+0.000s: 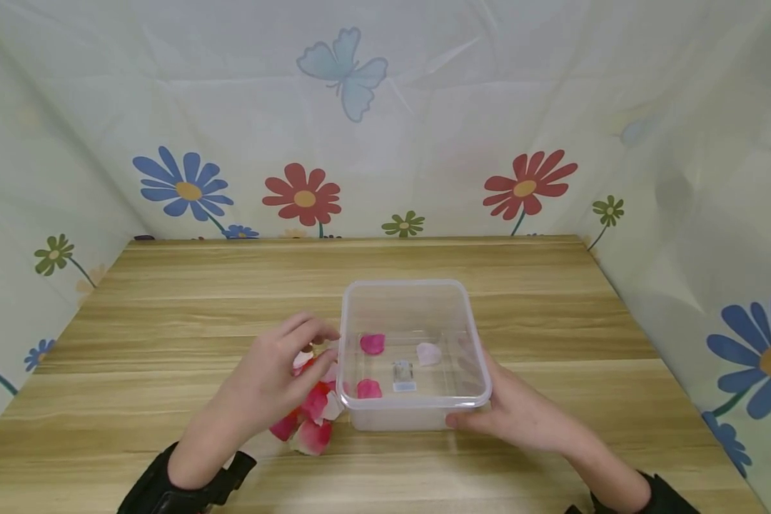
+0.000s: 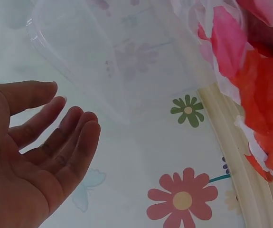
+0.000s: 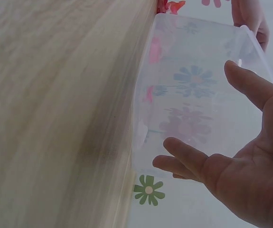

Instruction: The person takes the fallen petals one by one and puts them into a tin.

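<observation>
A clear plastic container (image 1: 411, 414) with a rounded rim stands on the table without a lid. On its floor lie two pink petals (image 1: 372, 344) and a pale petal (image 1: 428, 354). My right hand (image 1: 520, 407) holds its right side, thumb at the front corner; the right wrist view shows the spread fingers (image 3: 188, 154) against the wall. My left hand (image 1: 273, 371) hovers by the left rim, fingers loosely bent with nothing between them. Below it is a pile of artificial flower petals (image 1: 311, 421) in pink, red and white, partly hidden by the hand.
The wooden table (image 1: 231, 285) meets a hanging cloth (image 1: 424, 143) printed with flowers and a butterfly at its back and sides. A small silvery rectangle (image 1: 402, 375) shows through the container's floor. Black bands (image 1: 180, 478) circle both wrists.
</observation>
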`<state>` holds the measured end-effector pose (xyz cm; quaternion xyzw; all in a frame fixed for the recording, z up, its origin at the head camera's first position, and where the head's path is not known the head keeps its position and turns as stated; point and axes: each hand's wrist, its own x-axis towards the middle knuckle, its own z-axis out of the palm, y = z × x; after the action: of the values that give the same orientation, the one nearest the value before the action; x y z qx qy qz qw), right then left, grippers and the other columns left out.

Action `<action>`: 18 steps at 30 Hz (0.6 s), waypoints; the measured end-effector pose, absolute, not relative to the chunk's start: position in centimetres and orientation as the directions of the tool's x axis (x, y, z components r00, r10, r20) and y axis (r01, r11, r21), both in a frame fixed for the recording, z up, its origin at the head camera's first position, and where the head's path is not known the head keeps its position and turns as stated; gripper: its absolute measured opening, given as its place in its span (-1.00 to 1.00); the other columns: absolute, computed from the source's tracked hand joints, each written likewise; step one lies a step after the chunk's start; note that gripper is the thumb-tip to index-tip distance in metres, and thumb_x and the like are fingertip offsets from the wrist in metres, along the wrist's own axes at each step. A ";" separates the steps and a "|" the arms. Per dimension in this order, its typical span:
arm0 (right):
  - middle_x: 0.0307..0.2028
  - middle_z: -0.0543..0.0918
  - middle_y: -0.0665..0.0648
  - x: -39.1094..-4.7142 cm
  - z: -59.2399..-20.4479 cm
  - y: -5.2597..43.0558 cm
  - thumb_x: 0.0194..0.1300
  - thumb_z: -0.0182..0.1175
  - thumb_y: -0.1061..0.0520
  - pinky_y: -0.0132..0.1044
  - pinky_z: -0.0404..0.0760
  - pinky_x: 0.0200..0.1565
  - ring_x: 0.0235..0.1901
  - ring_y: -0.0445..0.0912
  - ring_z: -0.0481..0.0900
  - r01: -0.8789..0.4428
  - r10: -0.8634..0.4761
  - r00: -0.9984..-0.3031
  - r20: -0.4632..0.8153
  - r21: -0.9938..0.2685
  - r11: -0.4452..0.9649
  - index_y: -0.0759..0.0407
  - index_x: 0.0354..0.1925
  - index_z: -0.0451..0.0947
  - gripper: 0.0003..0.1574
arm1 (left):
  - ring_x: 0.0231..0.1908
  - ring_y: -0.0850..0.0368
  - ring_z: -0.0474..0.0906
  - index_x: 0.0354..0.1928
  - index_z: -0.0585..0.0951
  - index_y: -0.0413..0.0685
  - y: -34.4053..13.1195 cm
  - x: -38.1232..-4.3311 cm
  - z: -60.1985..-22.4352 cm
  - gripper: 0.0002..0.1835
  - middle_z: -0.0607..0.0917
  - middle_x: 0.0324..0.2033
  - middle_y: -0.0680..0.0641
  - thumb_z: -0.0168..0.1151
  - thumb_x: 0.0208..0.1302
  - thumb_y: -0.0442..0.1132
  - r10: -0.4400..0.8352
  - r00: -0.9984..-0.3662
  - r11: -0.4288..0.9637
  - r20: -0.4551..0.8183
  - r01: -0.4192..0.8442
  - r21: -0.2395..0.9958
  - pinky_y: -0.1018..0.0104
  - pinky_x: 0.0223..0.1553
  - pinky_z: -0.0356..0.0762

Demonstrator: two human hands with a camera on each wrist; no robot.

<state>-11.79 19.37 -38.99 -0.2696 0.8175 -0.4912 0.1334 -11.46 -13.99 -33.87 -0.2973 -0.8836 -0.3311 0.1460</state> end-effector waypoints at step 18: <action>0.40 0.18 0.05 -11.7 -39.0 19.3 0.03 0.54 0.15 -0.09 0.44 0.10 0.15 0.11 0.50 -0.284 -0.560 -0.828 0.025 -0.880 0.380 -0.31 0.54 -0.44 0.57 | -0.32 0.13 0.54 -0.18 0.63 -0.10 -15.4 -11.8 -36.8 -0.70 0.55 -0.27 0.06 0.52 0.04 -0.35 0.539 -0.831 0.719 0.134 0.538 0.441 0.52 -0.30 0.51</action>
<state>-11.75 19.33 -38.98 -0.2577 0.8188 -0.4934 0.1403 -11.84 -15.40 -36.82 -0.2904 -0.9271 -0.2370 -0.0019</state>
